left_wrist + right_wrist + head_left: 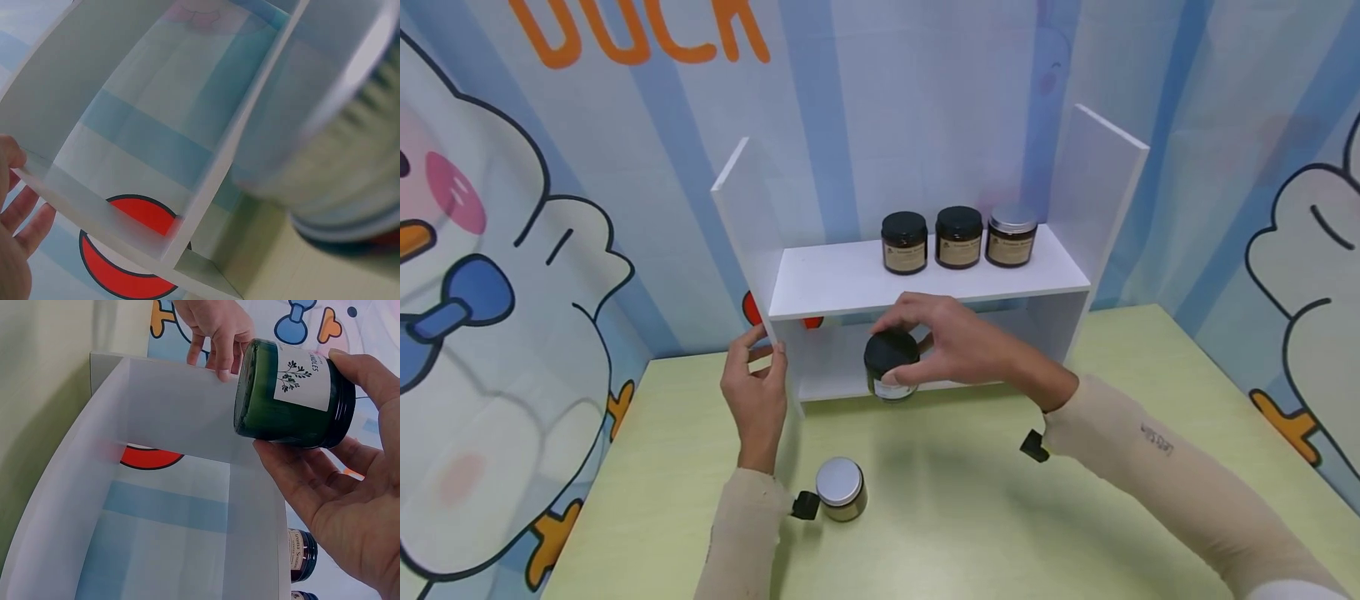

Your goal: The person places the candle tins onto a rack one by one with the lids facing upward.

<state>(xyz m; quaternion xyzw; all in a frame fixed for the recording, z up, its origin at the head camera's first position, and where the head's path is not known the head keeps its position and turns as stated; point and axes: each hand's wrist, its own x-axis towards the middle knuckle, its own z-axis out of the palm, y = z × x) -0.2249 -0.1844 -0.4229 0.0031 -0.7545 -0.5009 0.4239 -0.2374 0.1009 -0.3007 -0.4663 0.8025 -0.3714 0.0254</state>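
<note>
My right hand [958, 342] grips a green glass candle jar [284, 394] with a black lid and a white leaf-printed label. In the head view this jar is in front of the white shelf unit [850, 287], below its upper board. The fingers and thumb wrap round the lid end. At the unit's left side panel, my left hand [756, 387] pinches the front edge between thumb and fingers. A silver-lidded jar [840, 489] stands on the table beside the left wrist; it looms blurred and large in the left wrist view.
On the upper board stand two black-lidded jars [904, 242] and a silver-lidded amber jar [1011, 237], towards the right. Tall side panels [1097, 183] rise at both ends of the unit. A pale yellow table [970, 500] lies beneath, with a printed duck curtain [910, 108] behind.
</note>
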